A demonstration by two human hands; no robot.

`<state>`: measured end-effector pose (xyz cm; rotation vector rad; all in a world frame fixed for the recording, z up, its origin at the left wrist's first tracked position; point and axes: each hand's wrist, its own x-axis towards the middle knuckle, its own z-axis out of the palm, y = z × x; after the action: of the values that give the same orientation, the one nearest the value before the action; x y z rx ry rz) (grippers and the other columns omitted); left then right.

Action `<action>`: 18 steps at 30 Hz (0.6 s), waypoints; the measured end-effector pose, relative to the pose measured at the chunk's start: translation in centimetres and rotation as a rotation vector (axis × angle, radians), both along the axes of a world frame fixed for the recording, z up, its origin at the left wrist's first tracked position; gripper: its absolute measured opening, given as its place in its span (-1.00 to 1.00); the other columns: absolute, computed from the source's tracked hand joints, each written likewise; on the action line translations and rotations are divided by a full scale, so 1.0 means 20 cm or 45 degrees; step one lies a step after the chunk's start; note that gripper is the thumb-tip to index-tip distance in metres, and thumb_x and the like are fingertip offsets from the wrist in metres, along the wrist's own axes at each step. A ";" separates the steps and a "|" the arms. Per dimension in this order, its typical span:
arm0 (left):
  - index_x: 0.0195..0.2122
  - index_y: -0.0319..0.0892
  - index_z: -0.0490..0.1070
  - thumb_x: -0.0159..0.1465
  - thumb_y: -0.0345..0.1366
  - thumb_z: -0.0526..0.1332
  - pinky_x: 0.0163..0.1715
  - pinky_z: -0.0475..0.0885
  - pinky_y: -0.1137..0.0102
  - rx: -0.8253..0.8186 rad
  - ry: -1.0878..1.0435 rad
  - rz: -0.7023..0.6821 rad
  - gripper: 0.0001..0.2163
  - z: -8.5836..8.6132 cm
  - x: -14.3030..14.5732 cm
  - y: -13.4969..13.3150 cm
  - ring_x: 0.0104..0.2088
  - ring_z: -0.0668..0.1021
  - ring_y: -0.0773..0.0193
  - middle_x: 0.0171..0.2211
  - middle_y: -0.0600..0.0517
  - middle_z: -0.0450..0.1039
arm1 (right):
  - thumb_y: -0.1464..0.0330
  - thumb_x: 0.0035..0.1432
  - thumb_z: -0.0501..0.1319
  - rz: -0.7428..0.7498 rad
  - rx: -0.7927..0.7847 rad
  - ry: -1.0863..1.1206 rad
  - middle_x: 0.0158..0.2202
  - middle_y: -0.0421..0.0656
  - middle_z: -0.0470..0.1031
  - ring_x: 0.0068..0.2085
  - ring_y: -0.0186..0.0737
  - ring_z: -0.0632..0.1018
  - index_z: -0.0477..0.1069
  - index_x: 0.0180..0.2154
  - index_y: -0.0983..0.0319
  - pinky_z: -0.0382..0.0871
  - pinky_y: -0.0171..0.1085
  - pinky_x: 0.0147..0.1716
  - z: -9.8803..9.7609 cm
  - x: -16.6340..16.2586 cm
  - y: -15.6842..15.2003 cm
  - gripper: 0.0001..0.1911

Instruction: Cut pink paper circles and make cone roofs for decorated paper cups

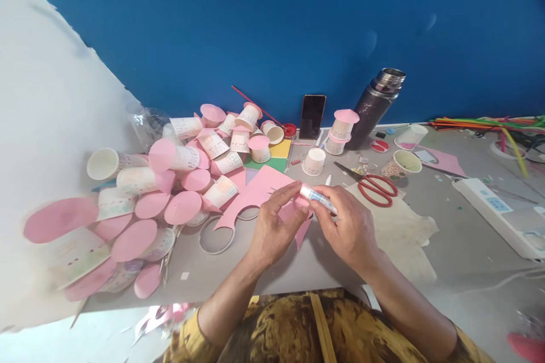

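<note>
My left hand (275, 227) pinches a small pink paper piece (294, 214) over the grey table (460, 244). My right hand (347, 227) grips a white glue tube (318, 199), its tip pointing left at the pink piece. Just beyond the hands lies a larger pink paper sheet (259, 190) with cut-outs. Red-handled scissors (374, 187) lie right of the hands.
A heap of paper cups with pink discs (170, 181) fills the left. A lone cup (314, 161), a phone (312, 116), a dark flask (377, 105), a power strip (498, 212) and coloured sticks (489, 123) sit at the back and right.
</note>
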<state>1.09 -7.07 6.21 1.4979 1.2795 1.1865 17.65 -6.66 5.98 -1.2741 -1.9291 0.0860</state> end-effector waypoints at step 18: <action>0.08 -0.06 0.58 0.33 -0.29 0.30 0.30 0.32 -0.05 0.288 0.204 -0.148 -0.71 -0.02 -0.06 0.03 0.28 0.46 -0.01 0.09 -0.03 0.61 | 0.35 0.42 0.19 0.110 0.038 -0.055 -0.28 -0.12 0.63 -0.23 -0.13 0.59 0.52 -0.02 0.18 0.39 -0.21 -0.22 0.00 0.06 0.03 -0.83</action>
<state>-0.07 -6.44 5.79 1.8383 1.1734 1.1851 18.86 -6.02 5.96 -1.1819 -2.0150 0.0735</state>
